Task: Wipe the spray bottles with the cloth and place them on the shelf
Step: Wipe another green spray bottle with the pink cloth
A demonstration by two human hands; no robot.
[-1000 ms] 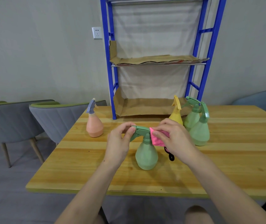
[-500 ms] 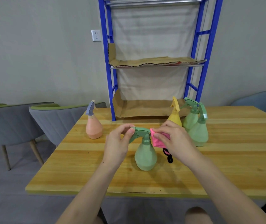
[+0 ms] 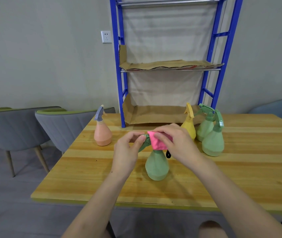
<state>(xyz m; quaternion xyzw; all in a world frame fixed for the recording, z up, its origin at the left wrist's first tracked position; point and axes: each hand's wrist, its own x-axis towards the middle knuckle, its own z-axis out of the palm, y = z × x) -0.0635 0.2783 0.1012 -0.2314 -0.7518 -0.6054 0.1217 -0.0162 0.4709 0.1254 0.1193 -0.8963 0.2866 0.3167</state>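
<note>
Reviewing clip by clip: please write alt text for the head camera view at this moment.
A person's right hand wipes the spray head of a green spray bottle with a pink cloth while the left hand steadies the nozzle. Four more bottles stand on the wooden table before a blue shelf.

The pink cloth (image 3: 159, 141) and the right hand (image 3: 176, 143) cover most of the near green bottle's (image 3: 156, 166) spray head, so only its trigger side shows. The blue shelf (image 3: 119, 66) is cut off by the top edge. A small black thing (image 3: 168, 154) behind the bottle is too hidden to identify.
</note>
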